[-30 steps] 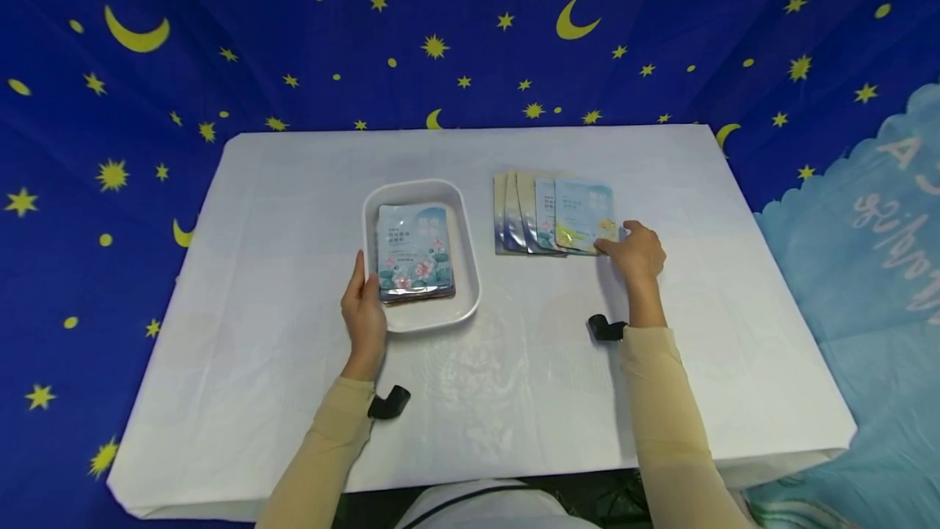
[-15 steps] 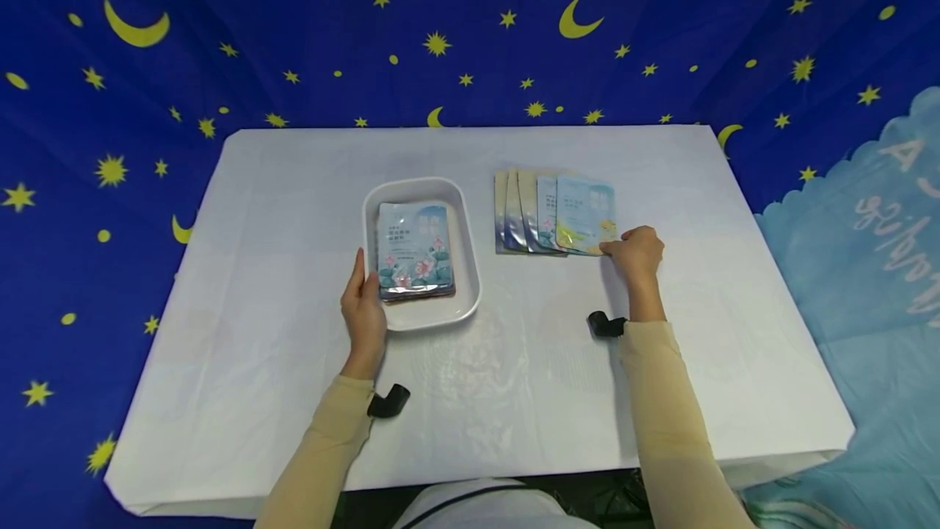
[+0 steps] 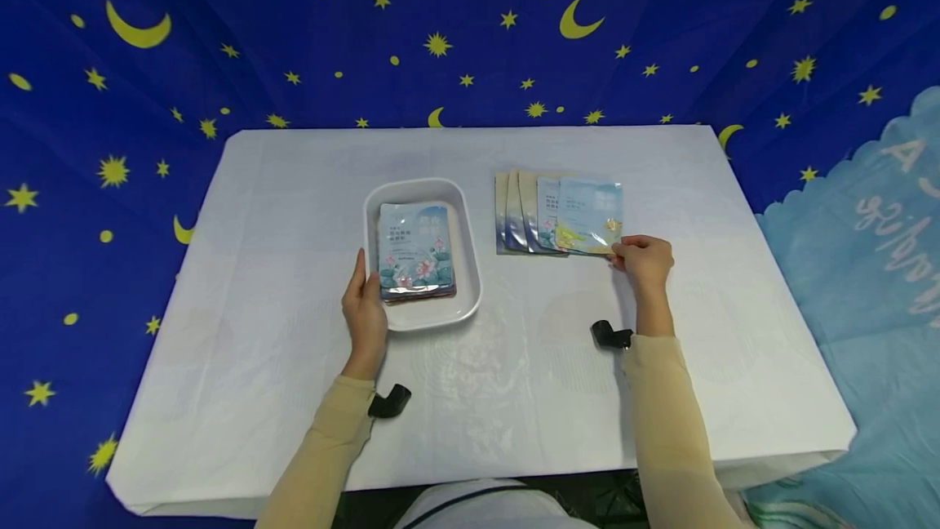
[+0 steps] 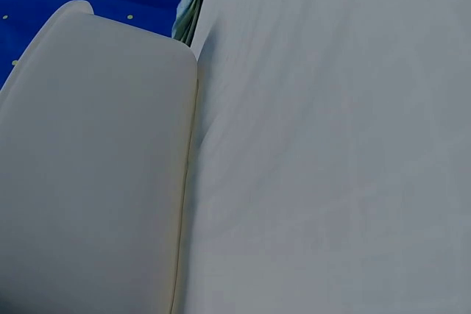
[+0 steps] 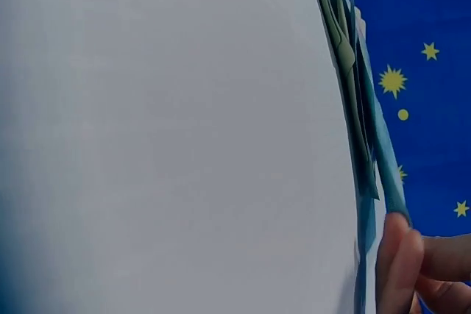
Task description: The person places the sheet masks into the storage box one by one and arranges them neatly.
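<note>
In the head view a white tray (image 3: 468, 304) stands left of centre, with a stack of blue sheet mask packets (image 3: 416, 247) inside, lotus flowers printed on the top one. My left hand (image 3: 364, 313) holds the tray's left side, thumb at the rim and fingers along the outer wall. On the right, my right hand (image 3: 645, 261) pinches the lower right corner of a light blue sheet mask packet (image 3: 591, 211) with a yellow print. The right wrist view shows this packet's edge between thumb and fingertips (image 5: 401, 262), raised off the packets under it.
Several overlapping packets (image 3: 512, 215) lie fanned out to the left of the pinched one, beige backs showing on some. A white cloth (image 3: 514, 398) covers the table. A blue curtain (image 3: 485, 31) with stars and moons hangs behind its far edge.
My right hand has moved slightly right and toward me, and the yellow-printed packet has slid right with its corner in the fingers. The left hand and the tray have stayed put.
</note>
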A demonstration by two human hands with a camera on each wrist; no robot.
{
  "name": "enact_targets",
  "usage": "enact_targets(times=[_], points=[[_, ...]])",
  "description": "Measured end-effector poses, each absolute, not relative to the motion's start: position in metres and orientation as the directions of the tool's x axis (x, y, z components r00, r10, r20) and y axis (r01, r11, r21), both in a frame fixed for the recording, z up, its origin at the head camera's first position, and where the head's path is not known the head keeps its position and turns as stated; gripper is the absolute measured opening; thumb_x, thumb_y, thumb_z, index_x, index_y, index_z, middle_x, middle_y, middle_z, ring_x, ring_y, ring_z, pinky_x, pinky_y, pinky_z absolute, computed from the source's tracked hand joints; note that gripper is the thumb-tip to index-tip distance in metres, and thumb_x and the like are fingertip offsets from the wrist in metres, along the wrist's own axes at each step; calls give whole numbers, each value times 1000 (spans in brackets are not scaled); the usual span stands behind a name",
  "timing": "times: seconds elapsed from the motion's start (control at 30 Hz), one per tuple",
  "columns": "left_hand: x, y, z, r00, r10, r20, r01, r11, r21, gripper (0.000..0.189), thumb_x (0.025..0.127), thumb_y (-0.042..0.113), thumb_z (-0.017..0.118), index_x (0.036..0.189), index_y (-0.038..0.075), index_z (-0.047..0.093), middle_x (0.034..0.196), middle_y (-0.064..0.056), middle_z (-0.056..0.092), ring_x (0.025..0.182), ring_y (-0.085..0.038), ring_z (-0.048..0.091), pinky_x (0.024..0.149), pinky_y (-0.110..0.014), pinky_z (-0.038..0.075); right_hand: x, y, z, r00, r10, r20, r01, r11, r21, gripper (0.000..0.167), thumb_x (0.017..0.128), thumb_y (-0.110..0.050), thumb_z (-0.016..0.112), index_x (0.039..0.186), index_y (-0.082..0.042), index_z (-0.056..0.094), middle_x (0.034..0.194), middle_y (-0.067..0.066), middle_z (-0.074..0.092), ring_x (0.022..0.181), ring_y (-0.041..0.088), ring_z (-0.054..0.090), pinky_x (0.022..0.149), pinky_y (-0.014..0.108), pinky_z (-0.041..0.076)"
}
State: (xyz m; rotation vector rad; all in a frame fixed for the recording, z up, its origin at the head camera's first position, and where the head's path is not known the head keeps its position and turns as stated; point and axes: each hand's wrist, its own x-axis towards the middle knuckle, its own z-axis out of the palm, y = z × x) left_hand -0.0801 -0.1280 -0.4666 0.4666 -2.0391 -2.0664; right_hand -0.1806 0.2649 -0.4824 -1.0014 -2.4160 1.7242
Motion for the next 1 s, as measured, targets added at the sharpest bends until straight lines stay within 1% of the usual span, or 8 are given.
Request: enact_targets(times=[0.1,0.23,0.33,0.5,0.63,0.73,0.87,1.0], points=[[-78,-126,-460,-932,-354,-77,-72,-27,997,50,104,4,36,152,-4,24,161,-19,21,150,-30,19,124,-41,20,-178,265,-480,-787,509,-347,458,106,-883,29,87,4,67,113,13,63,64,-5,59,47,0,61,53,14,56],[-79,-127,-464,-931,-355,-87,-78,-38,996,50,104,5,36,152,-1,25,161,-16,22,150,-29,19,124,-41,20,-172,263,-475,-786,514,-342,400,2,-916,29,85,9,66,113,15,62,62,-6,61,47,1,62,53,13,56],[-79,-127,-466,-930,-356,-88,-81,-36,996,50,104,5,36,152,-1,25,161,-16,22,150,-28,19,124,-40,20,-167,261,-470,-793,520,-319,356,-30,-934,28,84,12,65,112,16,62,60,-7,61,47,2,63,52,14,56],[-83,-131,-479,-930,-357,-89,-78,-47,996,50,105,6,35,153,2,25,162,-14,21,150,-27,19,124,-40,20,-163,259,-465,-803,522,-286,318,-30,-948,27,84,11,66,110,16,63,64,-7,62,48,3,63,54,15,56],[-86,-132,-490,-924,-373,-85,-77,-37,996,50,105,9,36,154,6,26,162,-9,23,150,-24,20,124,-38,20,-160,253,-458,-819,512,-259,274,-47,-961,19,84,12,66,103,12,65,68,-4,62,50,4,64,55,15,57],[-87,-131,-493,-921,-381,-77,-73,-23,997,50,105,11,37,154,7,27,162,-8,24,150,-22,21,124,-37,21,-157,247,-451,-832,501,-239,231,-78,-970,17,83,14,66,100,12,65,67,-1,63,51,6,65,54,16,57],[-88,-131,-493,-920,-386,-68,-68,-14,998,49,105,12,37,154,6,28,162,-8,24,150,-22,21,123,-36,21,-154,236,-441,-851,478,-217,202,-83,-976,20,83,14,66,103,15,64,68,0,63,51,7,66,54,16,57],[-87,-131,-491,-920,-387,-67,-71,-4,997,49,105,11,37,154,8,28,161,-8,25,149,-23,22,123,-37,21,-153,220,-433,-879,445,-169,172,-35,-985,24,84,12,66,107,19,63,75,2,61,50,6,65,55,17,58]])
